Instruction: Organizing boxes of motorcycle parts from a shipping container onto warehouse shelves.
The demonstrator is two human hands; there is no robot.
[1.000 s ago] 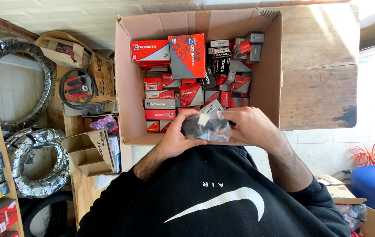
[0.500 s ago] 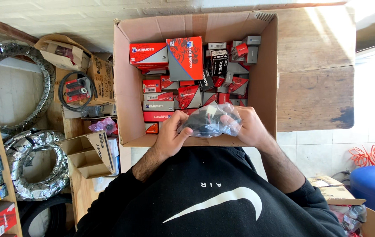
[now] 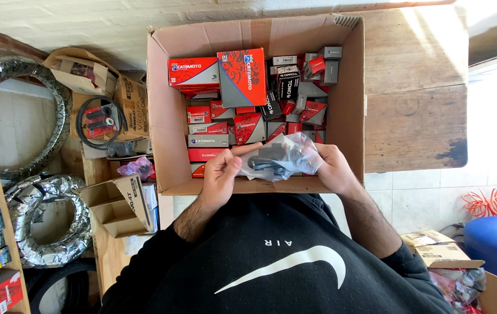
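Clear plastic bag (image 3: pixel 283 156) with a dark part inside is out of the cardboard box (image 3: pixel 353 116), pinched between both hands (image 3: pixel 220 174) (image 3: pixel 331 168) over its near edge; boxed parts remain inside.

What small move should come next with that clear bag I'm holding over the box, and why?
Probably turn the clear plastic bag a little so the dark part inside faces up. Both hands, left hand and right hand, hold it above the cardboard box of red and grey cartons, and the crinkled plastic hides what the part is.
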